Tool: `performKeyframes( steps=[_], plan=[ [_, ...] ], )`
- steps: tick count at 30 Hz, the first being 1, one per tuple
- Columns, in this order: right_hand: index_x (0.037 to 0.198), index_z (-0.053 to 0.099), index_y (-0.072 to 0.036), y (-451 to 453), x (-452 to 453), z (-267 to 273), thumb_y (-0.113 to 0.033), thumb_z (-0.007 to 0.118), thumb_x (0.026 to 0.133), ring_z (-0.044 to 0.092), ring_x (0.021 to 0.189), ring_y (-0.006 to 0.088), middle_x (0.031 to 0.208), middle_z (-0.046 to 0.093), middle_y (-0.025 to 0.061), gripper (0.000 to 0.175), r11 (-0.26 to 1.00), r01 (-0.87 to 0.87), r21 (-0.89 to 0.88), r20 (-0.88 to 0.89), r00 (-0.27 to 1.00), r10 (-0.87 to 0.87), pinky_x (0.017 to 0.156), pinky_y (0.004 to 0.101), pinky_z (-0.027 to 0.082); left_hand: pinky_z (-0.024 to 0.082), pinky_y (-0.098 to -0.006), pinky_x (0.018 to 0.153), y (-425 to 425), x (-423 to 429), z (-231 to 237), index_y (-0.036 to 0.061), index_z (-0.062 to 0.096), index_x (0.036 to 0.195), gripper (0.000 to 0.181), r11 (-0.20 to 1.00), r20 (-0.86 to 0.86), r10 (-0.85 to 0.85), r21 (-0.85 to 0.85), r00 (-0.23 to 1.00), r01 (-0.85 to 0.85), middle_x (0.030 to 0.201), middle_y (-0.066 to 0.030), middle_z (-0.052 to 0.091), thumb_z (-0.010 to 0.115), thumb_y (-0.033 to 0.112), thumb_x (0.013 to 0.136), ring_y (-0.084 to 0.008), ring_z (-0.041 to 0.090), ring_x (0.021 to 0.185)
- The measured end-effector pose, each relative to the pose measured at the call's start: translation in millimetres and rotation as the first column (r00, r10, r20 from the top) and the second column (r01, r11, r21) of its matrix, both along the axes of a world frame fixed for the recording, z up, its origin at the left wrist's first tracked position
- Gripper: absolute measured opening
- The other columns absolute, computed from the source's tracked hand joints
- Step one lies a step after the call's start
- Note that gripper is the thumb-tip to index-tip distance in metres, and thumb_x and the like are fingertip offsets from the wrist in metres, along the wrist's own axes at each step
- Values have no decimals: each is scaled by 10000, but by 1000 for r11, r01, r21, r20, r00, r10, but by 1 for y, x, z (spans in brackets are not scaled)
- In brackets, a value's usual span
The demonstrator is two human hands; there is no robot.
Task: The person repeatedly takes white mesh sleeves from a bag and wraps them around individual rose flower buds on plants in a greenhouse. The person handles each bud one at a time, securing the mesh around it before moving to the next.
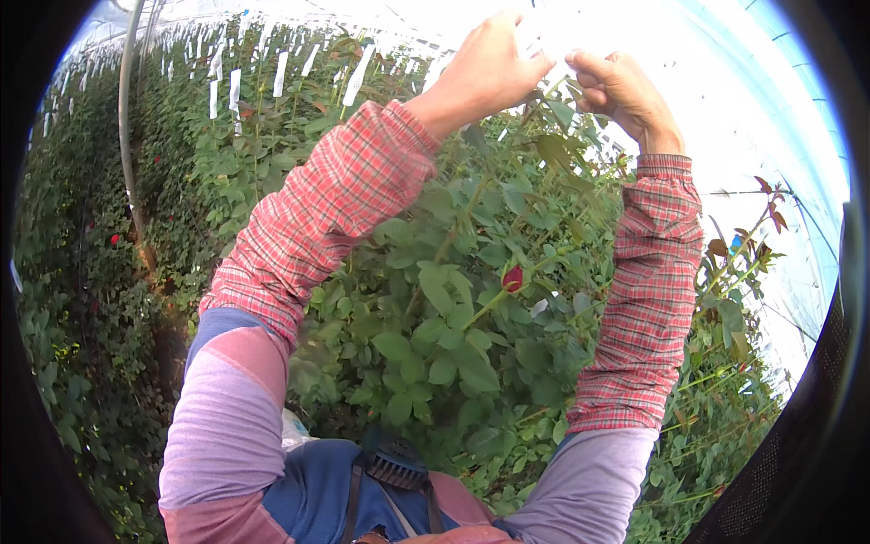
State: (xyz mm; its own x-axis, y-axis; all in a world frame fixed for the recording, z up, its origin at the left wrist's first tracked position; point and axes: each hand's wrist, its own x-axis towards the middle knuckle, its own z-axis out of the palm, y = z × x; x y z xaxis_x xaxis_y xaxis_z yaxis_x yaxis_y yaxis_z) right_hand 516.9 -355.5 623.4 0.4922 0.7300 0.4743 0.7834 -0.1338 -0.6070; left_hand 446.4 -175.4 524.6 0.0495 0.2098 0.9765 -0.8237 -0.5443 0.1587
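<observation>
Both my hands are raised at the top of the view, over the upper part of a rose plant (469,326). My left hand (484,71) has its thumb and fingers bent toward a green stem tip (554,88). Facing it across a small gap, my right hand (617,92) has its fingers curled and thumb pressed in. Glare behind the fingertips hides whether either hand pinches something thin or pale. Lower down, a dark red rosebud (512,279) stands on a stem among the leaves.
White paper sleeves (355,76) hang on several stems at the upper left. A metal pole (126,129) rises beside a dark gap between plant rows. Reddish shoots (764,214) stick out at right near plastic greenhouse sheeting (768,88). A small black fan (396,466) sits at my chest.
</observation>
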Motion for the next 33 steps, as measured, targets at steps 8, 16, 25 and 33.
performKeyframes(
  steps=[8,16,25,33],
  plan=[
    [1108,688,-39,-60,6,18,-297,685,973,602,720,67,944,674,12,292,955,-292,52,-24,956,294,714,266,517,369,-234,438,-62,-32,36,-12,632,994,181,818,-618,-446,12,647,576,641,-26,558,655,136,892,-60,442,480],
    [1053,697,-33,-104,22,2,-284,709,957,572,720,56,915,675,-4,269,944,-172,280,-68,978,198,665,235,475,240,-197,396,-86,34,55,38,606,875,157,712,-711,-529,-74,463,699,556,73,401,592,191,906,-6,333,433],
    [1057,640,-39,-130,72,-17,-274,652,984,570,685,79,864,641,0,246,965,41,261,-205,979,14,601,248,458,342,-214,407,-113,98,49,-38,590,914,115,446,-711,-693,-296,117,845,746,-49,555,608,59,855,-68,442,495],
    [1111,578,-42,-159,91,-1,-309,622,993,568,685,113,930,599,37,296,818,231,527,-190,970,-152,581,276,458,290,-203,423,-92,135,39,-14,665,1064,349,675,-559,-696,-295,451,676,831,-37,596,693,303,920,-39,347,494]
  ],
)
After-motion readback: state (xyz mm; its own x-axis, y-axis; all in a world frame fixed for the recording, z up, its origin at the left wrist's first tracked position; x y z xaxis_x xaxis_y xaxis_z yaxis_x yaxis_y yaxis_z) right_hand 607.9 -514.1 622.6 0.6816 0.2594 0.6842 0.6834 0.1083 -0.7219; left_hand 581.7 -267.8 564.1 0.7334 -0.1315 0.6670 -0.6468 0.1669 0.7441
